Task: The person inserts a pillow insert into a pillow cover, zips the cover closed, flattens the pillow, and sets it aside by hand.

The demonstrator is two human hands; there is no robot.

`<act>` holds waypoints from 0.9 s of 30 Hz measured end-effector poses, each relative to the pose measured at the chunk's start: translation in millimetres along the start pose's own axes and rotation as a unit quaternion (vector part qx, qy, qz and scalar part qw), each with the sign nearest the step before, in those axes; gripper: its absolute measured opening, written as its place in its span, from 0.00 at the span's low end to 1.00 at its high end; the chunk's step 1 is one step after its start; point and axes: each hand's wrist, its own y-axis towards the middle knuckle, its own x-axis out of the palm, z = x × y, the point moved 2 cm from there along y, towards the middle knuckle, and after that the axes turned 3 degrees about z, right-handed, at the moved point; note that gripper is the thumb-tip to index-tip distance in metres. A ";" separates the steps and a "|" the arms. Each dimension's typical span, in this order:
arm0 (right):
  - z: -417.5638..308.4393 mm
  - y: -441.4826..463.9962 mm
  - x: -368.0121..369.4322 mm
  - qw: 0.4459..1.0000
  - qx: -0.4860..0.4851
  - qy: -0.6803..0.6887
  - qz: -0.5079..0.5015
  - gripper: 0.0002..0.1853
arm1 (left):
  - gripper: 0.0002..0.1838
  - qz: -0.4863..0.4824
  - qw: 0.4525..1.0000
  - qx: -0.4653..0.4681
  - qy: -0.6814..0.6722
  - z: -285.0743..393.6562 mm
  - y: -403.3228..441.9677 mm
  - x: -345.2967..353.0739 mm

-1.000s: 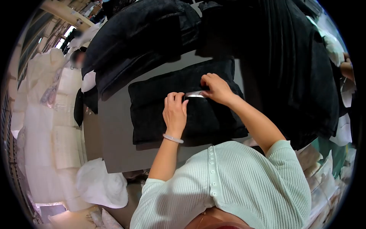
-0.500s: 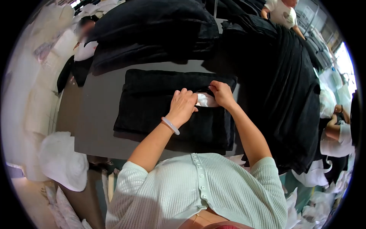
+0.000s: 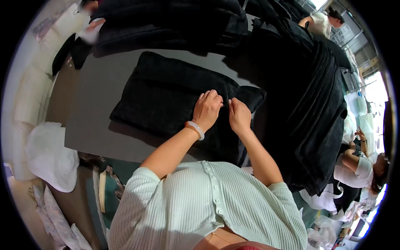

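Note:
A black plush cushion lies flat and slightly turned on the grey table, with a fold in its right part between my hands. My left hand, with a pale bangle at the wrist, has its fingers curled down onto the fabric right of the middle. Close beside it, my right hand pinches the cloth between thumb and fingers. The fingertips of both hands are a short way apart along the fold. No white filling shows there; whatever lies inside the fold is hidden.
Large black cushions are stacked at the table's far side. A thick pile of black fabric lies along the right. Rolled white batting stands by the left edge of the grey table. Other people are at the sides.
The white that showed through an opening between my hands is now covered. My hands have drawn closer together, and the cushion has turned, its right end bunching. The view has shifted.

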 end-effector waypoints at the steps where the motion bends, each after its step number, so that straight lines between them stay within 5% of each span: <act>1: 1.3 -6.5 9.0 0.998 -0.013 -0.028 0.054 0.15 | 0.08 -0.002 1.000 0.016 0.017 1.0 -2.0 1.3; 9: 36.4 -19.3 28.9 0.983 -0.010 0.070 0.168 0.18 | 0.18 -0.002 0.990 -0.036 0.136 17.6 -5.3 -39.5; 16: 33.8 -22.6 30.8 0.977 -0.018 0.083 0.196 0.16 | 0.15 -0.080 0.982 -0.086 0.146 9.0 -5.6 -55.7; 22: 27.8 -24.0 23.6 0.969 -0.019 0.108 0.223 0.15 | 0.09 -0.078 0.988 -0.104 0.083 13.4 3.7 -53.2; 25: 26.0 -25.0 23.5 0.966 -0.020 0.116 0.231 0.15 | 0.05 -0.134 0.962 -0.215 -0.105 26.5 8.0 -38.9; 27: 24.1 -25.5 22.8 0.963 -0.016 0.130 0.236 0.14 | 0.05 -0.163 0.971 -0.143 -0.105 42.6 4.7 -15.3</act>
